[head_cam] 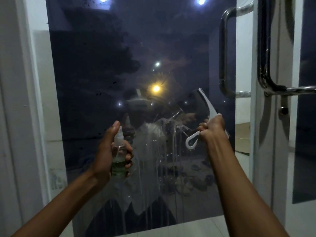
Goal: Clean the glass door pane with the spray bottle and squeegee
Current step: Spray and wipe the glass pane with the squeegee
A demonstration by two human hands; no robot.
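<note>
The dark tinted glass door pane [95, 69] fills the middle of the view. Wet streaks of cleaner run down its lower centre. My left hand [109, 151] grips a small clear spray bottle [118, 156] with green liquid at the bottom, held upright close to the glass with its nozzle toward the pane. My right hand [213, 129] grips the handle of a white squeegee [206, 103]. Its blade stands nearly upright at the pane's right side, just above the wet patch.
A steel pull handle [223, 53] sits on the pane's right edge, and a second handle [264, 53] is on the adjoining door with a lock [283, 110] below it. A white wall [22, 100] borders the left. Pale floor tiles [196, 226] lie below.
</note>
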